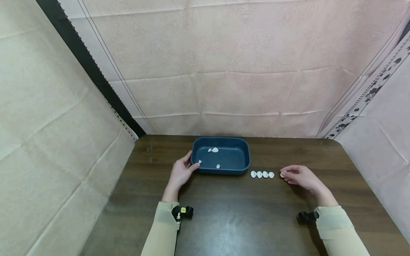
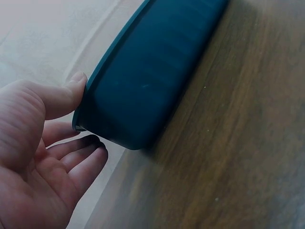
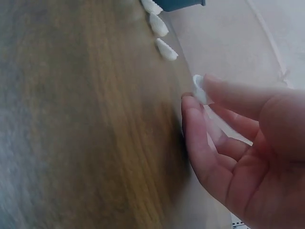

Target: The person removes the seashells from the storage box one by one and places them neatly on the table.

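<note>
In the head view, the left hand [image 1: 182, 171] is at the left end of a dark blue rectangular tray [image 1: 235, 156] with rounded corners; its grip is clamped on the rim, thumb on the near left side, fingers along the outside of the left wall. The tray stands at the far side of a dark brown wood-grained desk [image 1: 230, 217]. Four white pieces [image 1: 215, 150] lie inside it: two side by side toward the far left, one close to the left thumb, one by the near wall. Just right of the tray's near right corner, four small white oval shell-like pieces [image 1: 259, 174] form a left-to-right row on the desk. To the right of that row, the right hand [image 1: 301, 176] pinches one more white oval piece [image 1: 283, 174] between thumb and fingers.

In the left wrist view, the thumb presses the tray's rim and the index finger meets it from the other side; the remaining fingers extend loosely beside the tray.

In the right wrist view, the right grip is closed on the held piece at the fingertips, apart from the row.
</note>
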A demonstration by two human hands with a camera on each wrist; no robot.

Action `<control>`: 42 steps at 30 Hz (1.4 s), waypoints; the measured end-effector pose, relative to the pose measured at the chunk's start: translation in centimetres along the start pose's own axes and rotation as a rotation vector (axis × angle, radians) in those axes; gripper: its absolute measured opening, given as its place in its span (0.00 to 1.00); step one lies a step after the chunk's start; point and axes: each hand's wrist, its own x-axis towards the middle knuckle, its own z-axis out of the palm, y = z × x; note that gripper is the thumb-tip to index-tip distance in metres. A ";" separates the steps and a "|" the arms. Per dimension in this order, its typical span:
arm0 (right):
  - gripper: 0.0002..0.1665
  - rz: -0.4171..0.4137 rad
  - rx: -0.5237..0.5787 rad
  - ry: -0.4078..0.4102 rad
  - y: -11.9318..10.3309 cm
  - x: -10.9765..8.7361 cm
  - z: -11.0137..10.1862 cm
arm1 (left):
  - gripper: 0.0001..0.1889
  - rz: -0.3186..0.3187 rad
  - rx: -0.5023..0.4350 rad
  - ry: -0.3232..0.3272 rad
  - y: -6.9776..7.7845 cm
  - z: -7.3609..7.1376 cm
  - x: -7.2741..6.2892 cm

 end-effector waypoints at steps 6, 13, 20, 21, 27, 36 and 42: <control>0.21 -0.067 -0.225 0.065 -0.7 0.1 0.8 | 0.37 0.007 -0.001 -0.001 0.0 0.0 0.1; 0.15 -0.087 -0.364 0.164 -0.7 1.0 1.8 | 0.37 -0.002 -0.002 0.001 0.0 0.1 0.1; 0.16 -0.101 -0.370 0.143 -0.5 0.8 1.8 | 0.37 0.003 0.005 0.002 0.0 0.1 0.0; 0.17 -0.112 -0.365 0.127 -0.5 0.7 1.7 | 0.37 0.004 0.004 0.001 0.0 0.1 0.0; 0.24 -0.155 -0.342 0.060 -0.5 0.1 1.3 | 0.38 -0.001 -0.002 -0.004 0.0 0.1 0.1; 0.17 -0.139 -0.365 0.072 -0.4 0.5 1.6 | 0.38 0.003 -0.004 -0.005 0.1 0.1 0.0; 0.17 -0.151 -0.343 0.072 -0.4 0.7 1.8 | 0.38 -0.004 0.002 -0.001 0.3 0.1 -0.1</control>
